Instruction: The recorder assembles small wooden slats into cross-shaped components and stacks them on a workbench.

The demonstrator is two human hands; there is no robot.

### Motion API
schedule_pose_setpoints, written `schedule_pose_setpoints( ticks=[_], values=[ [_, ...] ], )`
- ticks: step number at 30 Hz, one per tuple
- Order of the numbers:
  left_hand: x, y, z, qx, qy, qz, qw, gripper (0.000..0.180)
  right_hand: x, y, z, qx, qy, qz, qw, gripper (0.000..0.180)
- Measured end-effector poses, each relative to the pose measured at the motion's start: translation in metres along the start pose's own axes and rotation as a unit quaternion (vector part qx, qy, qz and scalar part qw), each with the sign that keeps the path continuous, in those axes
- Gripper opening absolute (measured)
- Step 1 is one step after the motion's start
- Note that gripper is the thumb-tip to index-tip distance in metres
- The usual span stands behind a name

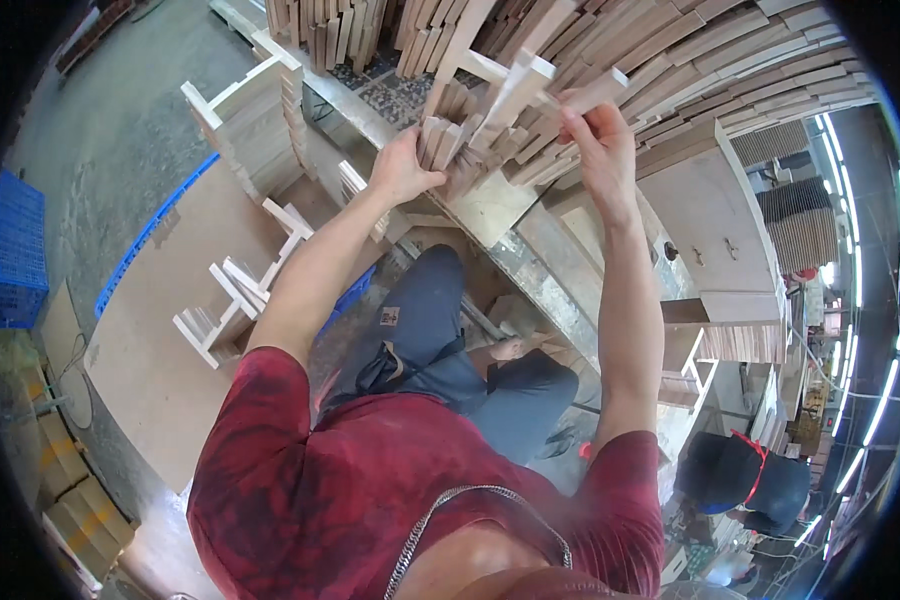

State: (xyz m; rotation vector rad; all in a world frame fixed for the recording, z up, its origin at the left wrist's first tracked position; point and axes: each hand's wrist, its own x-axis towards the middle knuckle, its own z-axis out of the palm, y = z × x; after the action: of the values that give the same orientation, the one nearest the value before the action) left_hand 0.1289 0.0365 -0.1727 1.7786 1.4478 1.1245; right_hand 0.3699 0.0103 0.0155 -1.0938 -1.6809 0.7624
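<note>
My left hand (402, 165) grips a bundle of short wooden slats (438, 140) lying on the metal work table (530, 255). My right hand (595, 135) is raised a little farther right and pinches a pale wooden strip (595, 92) above a heap of similar pieces (515, 150). An L-shaped light wood piece (505, 80) lies across the heap between both hands. My knees in dark trousers sit under the table edge.
Long stacks of wooden slats (690, 60) fill the table's far side. Assembled pale wood frames (255, 125) stand to the left, smaller ones (240, 290) lie on a brown board on the floor. A blue crate (15, 255) is far left. Another person (745, 480) crouches at lower right.
</note>
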Motion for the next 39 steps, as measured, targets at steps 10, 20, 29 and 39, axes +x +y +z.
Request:
schedule_pose_setpoints(
  ticks=[10,20,29,39],
  values=[
    [-0.002,0.003,-0.011,-0.044,-0.033,-0.033,0.998,0.075,0.021,0.044,0.017,-0.055,-0.06,0.036,0.996,0.016],
    [-0.003,-0.007,-0.009,-0.096,-0.012,0.014,0.995,0.078,0.016,0.067,0.015,-0.067,-0.116,0.075,0.988,0.019],
    [-0.004,-0.004,-0.006,-0.063,-0.025,-0.014,0.998,0.086,0.01,0.06,0.029,-0.135,0.024,0.188,0.973,0.045],
    [0.0,-0.015,-0.002,-0.037,-0.026,-0.024,0.999,0.087,0.009,0.064,0.036,-0.367,0.065,0.072,0.925,0.054]
  ],
)
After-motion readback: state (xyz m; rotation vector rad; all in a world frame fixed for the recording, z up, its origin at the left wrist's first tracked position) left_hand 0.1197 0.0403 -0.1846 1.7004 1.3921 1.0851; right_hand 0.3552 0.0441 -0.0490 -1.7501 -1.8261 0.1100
